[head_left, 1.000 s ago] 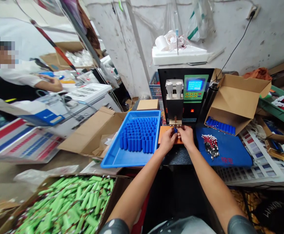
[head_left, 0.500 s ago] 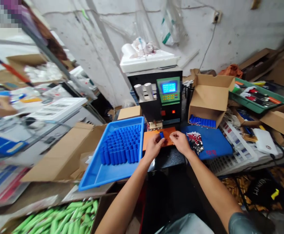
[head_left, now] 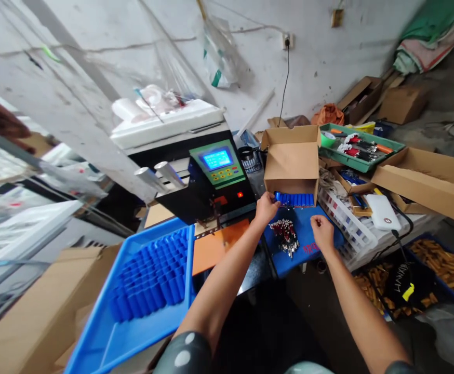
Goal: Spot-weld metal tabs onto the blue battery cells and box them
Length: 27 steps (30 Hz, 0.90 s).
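Observation:
My left hand (head_left: 266, 209) is at the front left corner of an open cardboard box (head_left: 291, 161). Its fingers are pinched on a blue cylindrical battery cell (head_left: 277, 196), at the left end of a row of similar blue cells (head_left: 297, 200) lying in the box. Over the right part of a blue mat (head_left: 295, 262), my right hand (head_left: 322, 235) is closed with curled fingers; what they hold, if anything, is hidden. Between the hands, on the mat, lies a pile of small red, white and black wire leads (head_left: 286, 235) with metal ends.
Left of the mat stands a black machine with a lit display (head_left: 216, 158) and an orange plate (head_left: 217, 246) before it. A blue tray (head_left: 133, 332) of upright blue cells is farther left. At right are a white basket (head_left: 347, 223), a white power bank (head_left: 383, 213) and a green tray (head_left: 363, 163).
My left hand has carried the blue cell from the orange plate rightward to the cardboard box. The right hand has moved right, over the mat. The view has turned right.

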Available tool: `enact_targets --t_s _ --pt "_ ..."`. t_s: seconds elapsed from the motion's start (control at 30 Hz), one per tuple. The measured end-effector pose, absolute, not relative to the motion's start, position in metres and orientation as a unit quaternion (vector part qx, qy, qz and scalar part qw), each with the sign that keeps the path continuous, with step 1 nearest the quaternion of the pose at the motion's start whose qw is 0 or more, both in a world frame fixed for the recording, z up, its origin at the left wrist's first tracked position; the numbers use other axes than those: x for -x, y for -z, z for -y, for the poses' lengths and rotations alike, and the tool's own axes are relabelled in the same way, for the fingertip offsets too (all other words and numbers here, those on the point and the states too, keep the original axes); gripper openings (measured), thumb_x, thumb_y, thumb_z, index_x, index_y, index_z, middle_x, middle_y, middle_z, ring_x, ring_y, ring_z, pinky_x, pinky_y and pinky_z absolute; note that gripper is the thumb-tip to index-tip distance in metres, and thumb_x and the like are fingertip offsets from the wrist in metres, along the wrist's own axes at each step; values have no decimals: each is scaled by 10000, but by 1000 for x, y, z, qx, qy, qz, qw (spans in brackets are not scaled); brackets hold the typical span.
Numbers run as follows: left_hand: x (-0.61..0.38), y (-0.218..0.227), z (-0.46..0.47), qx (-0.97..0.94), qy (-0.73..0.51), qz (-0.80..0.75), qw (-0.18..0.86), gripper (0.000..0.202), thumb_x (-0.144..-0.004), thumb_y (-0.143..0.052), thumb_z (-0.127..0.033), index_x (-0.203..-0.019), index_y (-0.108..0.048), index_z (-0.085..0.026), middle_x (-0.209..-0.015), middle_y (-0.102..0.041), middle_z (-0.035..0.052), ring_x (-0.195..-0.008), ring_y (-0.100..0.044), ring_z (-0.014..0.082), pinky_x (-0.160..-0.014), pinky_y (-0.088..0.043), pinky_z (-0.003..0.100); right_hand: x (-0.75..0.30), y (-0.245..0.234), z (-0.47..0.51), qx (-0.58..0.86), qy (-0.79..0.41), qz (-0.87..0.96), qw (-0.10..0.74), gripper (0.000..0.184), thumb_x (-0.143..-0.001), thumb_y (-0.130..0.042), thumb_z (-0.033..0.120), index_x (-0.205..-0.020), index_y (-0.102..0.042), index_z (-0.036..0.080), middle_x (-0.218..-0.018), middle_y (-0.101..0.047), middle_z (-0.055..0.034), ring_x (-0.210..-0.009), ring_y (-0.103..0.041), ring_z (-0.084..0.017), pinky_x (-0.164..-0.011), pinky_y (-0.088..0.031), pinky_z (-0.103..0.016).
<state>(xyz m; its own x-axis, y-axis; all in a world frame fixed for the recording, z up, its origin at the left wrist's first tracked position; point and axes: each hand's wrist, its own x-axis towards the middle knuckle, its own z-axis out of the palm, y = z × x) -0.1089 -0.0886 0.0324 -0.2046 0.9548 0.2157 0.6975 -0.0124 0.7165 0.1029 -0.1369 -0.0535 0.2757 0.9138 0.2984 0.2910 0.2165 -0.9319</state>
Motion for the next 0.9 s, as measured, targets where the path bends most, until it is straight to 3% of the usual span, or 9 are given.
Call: enact_targets --t_s 0.23,0.33,0.47,0.63,0.9 --pt "79 -20 32 -629 -200 -749 59 120 -791 -635 -157 -896 -678 -116 -927 -687 229 -897 -679 334 -779 -489 393 -104 63 138 548 -285 545 568 244 -855 -540 402 -831 -645 183 -798 -689 -63 -741 -635 -208 -763 -497 -332" --pt "77 -12 28 -654 -142 -743 12 148 -825 -582 -137 -892 -704 -85 -948 -679 254 -909 -683 348 -801 -500 409 -105 62 138 541 -299 541 570 234 -857 -542 394 -837 -644 185 -813 -693 -64 -749 -637 -204 -773 -500 -327" --pt "87 -5 33 -704 -123 -700 9 245 -861 -488 -100 -908 -727 -83 -967 -683 239 -927 -680 330 -833 -512 407 -106 61 139 539 -305 536 574 223 -854 -550 382 -839 -646 181 -819 -696 -68 -751 -639 -202 -777 -502 -324" --pt "104 2 49 -769 -115 -629 7 367 -802 -477 -9 -1062 -709 -123 -1119 -674 163 -1096 -616 255 -986 -467 334 -105 60 141 538 -300 533 580 225 -851 -554 378 -835 -648 175 -800 -696 -67 -723 -635 -196 -756 -505 -321" --pt "103 7 63 -775 -116 -621 -17 402 -900 -425 -78 -1245 -615 -160 -1353 -575 122 -1155 -601 240 -968 -505 337 -106 65 137 542 -270 545 579 217 -849 -553 370 -831 -652 178 -799 -697 -65 -732 -640 -202 -755 -502 -324"
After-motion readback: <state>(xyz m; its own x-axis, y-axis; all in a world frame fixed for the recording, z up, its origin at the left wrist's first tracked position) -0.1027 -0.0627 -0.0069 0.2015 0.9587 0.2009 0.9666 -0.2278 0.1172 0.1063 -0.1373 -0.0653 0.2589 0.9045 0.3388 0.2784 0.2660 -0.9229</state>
